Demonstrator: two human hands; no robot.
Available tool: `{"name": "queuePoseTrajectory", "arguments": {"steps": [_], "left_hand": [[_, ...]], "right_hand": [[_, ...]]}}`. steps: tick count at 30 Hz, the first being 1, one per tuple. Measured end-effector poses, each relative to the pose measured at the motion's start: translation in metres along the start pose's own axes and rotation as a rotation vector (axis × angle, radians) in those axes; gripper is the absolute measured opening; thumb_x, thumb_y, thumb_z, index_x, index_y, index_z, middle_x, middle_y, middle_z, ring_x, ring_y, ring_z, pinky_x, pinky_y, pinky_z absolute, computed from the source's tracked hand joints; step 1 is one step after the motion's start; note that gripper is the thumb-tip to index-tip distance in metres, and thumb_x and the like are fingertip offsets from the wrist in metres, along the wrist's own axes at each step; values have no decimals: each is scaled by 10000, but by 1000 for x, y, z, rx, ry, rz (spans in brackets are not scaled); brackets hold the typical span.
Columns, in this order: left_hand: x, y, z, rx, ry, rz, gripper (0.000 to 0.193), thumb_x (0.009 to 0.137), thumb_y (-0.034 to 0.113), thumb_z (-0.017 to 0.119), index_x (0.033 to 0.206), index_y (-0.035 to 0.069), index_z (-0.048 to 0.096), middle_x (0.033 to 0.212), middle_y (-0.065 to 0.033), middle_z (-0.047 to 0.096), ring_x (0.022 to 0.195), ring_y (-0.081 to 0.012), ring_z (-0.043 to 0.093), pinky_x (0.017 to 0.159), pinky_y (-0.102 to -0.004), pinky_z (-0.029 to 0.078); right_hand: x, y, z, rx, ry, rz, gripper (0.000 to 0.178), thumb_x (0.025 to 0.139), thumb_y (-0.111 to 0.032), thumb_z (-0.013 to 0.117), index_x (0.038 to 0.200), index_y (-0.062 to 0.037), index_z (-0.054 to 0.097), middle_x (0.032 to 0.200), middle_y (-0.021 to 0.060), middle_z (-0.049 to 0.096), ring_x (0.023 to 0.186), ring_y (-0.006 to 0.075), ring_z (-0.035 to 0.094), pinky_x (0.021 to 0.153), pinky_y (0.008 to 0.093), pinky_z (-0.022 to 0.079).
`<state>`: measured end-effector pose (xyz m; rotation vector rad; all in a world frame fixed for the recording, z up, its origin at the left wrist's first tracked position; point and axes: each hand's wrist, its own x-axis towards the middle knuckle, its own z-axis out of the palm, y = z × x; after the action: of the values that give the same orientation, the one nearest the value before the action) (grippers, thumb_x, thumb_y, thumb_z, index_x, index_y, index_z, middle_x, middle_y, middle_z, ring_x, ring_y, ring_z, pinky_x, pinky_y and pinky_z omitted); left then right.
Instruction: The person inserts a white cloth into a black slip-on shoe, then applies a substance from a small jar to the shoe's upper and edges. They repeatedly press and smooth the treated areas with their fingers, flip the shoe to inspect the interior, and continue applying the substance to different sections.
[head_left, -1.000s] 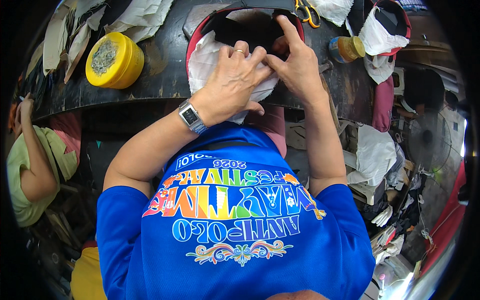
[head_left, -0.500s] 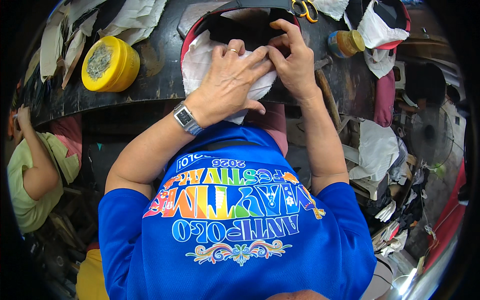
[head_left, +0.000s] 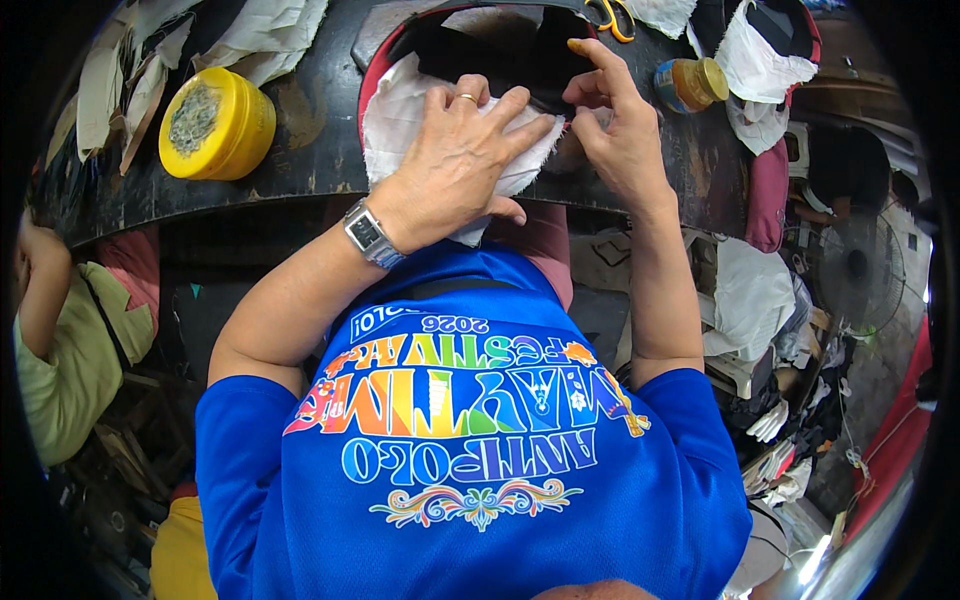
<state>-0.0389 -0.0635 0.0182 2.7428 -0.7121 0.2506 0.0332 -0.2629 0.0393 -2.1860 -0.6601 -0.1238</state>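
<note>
My left hand [head_left: 455, 165], with a ring and a wristwatch, lies flat with its fingers spread on a white frayed cloth [head_left: 400, 120] at the near edge of a dark worktable [head_left: 310, 160]. The cloth covers part of a black piece [head_left: 490, 55] with a red rim. My right hand [head_left: 620, 125] rests at the cloth's right edge, fingertips pinched together on the cloth and black piece, forefinger raised. Whether it grips anything is hidden by the fingers.
A yellow round tin [head_left: 215, 125] stands on the table at left. Pale cloth scraps [head_left: 250, 35] lie behind it. Yellow-handled scissors [head_left: 612, 18] and a small jar [head_left: 690, 85] sit at the back right. Another person in a green top [head_left: 70, 350] sits at far left.
The view has shifted a little. My left hand has slid slightly down over the cloth, and my right hand has lifted its forefinger.
</note>
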Motion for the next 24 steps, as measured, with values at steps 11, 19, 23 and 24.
{"name": "queuePoseTrajectory", "arguments": {"steps": [11,19,23,24], "left_hand": [[0,-1,0,25,35,48,932,598,533,896,1398,183,568,1366,-49,505,1248,-308,439,983,-461,350],[1,3,-6,23,-21,16,972,593,497,901,1448,210,536,1425,-67,489,1277,-327,443,1017,-465,355],[3,5,-6,17,-46,10,993,592,459,914,1470,224,514,1417,-61,497,1266,-325,457,1001,-463,363],[4,5,-6,25,-51,10,1000,591,450,917,1476,229,508,1415,-60,499,1264,-324,461,997,-461,365]], "right_hand": [[1,-3,21,-304,46,-78,564,793,-20,684,1336,-141,587,813,81,657,772,285,670,729,417,550],[7,1,20,-203,16,-6,539,805,13,631,1316,-149,584,811,105,671,779,337,690,706,456,554],[14,8,2,-118,2,-22,523,820,51,611,1311,-124,575,806,108,663,726,254,693,710,356,560],[17,10,-4,-27,32,4,511,820,48,633,1305,-103,575,813,86,672,721,187,681,721,307,554]]}}
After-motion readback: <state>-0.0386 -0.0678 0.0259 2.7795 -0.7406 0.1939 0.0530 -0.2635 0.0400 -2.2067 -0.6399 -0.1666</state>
